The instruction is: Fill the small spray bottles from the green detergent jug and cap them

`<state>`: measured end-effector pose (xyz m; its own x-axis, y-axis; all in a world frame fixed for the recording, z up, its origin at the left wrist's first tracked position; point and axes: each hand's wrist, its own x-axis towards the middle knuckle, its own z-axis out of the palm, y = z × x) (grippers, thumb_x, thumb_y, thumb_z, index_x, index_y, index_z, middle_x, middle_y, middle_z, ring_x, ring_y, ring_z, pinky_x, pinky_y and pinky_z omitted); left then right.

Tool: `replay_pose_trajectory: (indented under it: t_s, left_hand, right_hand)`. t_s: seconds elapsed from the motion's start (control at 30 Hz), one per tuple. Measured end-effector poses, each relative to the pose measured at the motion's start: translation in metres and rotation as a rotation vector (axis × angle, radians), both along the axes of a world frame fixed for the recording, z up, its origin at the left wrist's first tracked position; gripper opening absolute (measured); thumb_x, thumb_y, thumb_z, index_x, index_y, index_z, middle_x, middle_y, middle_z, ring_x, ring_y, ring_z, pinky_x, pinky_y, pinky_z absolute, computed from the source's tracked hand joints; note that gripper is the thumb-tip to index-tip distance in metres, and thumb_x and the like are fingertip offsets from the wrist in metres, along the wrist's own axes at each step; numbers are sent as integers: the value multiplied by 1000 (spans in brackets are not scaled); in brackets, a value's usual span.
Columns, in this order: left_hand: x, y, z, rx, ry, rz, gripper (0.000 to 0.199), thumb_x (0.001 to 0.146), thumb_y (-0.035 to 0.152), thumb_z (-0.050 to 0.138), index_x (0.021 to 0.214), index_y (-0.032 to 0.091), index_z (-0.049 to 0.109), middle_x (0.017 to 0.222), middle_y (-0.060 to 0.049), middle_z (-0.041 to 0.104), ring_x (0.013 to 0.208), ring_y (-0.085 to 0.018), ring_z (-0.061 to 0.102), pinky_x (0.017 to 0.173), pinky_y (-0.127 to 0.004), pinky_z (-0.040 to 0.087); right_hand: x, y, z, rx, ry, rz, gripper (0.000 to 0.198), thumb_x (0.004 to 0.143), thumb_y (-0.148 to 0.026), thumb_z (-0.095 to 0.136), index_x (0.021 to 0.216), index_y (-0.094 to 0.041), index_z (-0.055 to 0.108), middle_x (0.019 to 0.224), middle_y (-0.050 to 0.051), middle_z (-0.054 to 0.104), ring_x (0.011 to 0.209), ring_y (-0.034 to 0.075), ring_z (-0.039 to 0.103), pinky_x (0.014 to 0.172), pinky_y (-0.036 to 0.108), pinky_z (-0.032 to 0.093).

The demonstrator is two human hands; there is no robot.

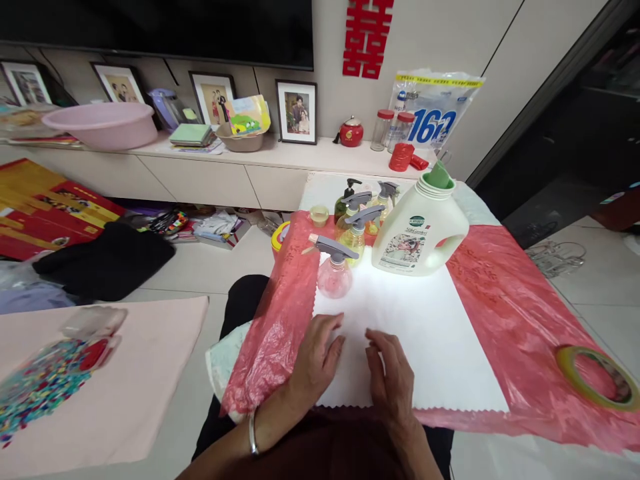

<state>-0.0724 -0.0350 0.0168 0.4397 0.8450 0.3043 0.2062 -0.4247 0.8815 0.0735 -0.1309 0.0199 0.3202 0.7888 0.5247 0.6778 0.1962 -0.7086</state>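
My left hand (320,353) hovers over or rests on a white sheet with a scalloped edge (435,353), fingers apart and holding nothing. Across a small gap, my right hand (391,370) is likewise empty, its fingers loosely curved. Just beyond my left hand stands a small pink spray bottle (335,277) with a grey trigger head. Behind it are yellow spray bottles (354,240) and a dark green pump bottle (345,200). A large pale detergent jug (420,230) stands upright at the sheet's far side, with a green cap piece (440,175) tilted in its mouth.
Red plastic film (505,293) covers the table, with a tape roll (597,377) at its right. A small cup (319,215) sits at the far left corner. Colourful small pieces (45,380) lie on a pink surface to the left. A cabinet ledge (320,153) runs behind.
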Motion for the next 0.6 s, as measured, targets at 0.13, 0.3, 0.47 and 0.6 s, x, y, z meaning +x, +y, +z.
replay_pose_trajectory:
  t_s: [0.13,0.3,0.47,0.6]
  left_hand:
    - [2,-3,-2,-103,-23,-87,25,101,30,48,108,24,71,94,-7,71,87,-21,68,79,-35,55]
    - [-1,3,-5,-207,16,-70,27,99,38,49,100,23,72,87,-5,71,78,-20,66,75,-33,53]
    - [-1,5,3,-297,-6,-73,36,97,49,50,89,21,72,78,-4,69,70,-19,63,69,-31,49]
    - [-1,6,8,-433,-42,-56,58,93,68,45,65,19,60,59,0,55,59,-16,53,60,-29,41]
  right_hand:
    - [-23,3,-3,-8,57,88,22,112,-15,39,100,-16,57,90,2,55,79,11,53,71,22,41]
    - [-35,2,-8,-10,53,121,36,114,-21,35,81,-14,48,75,1,48,67,10,44,61,23,31]
    - [-34,1,-15,-11,60,124,41,115,-23,35,77,-14,44,70,0,44,61,9,41,56,22,28]
    - [-27,0,-20,-50,251,87,44,116,-30,39,76,-14,43,67,-1,39,59,8,38,53,20,29]
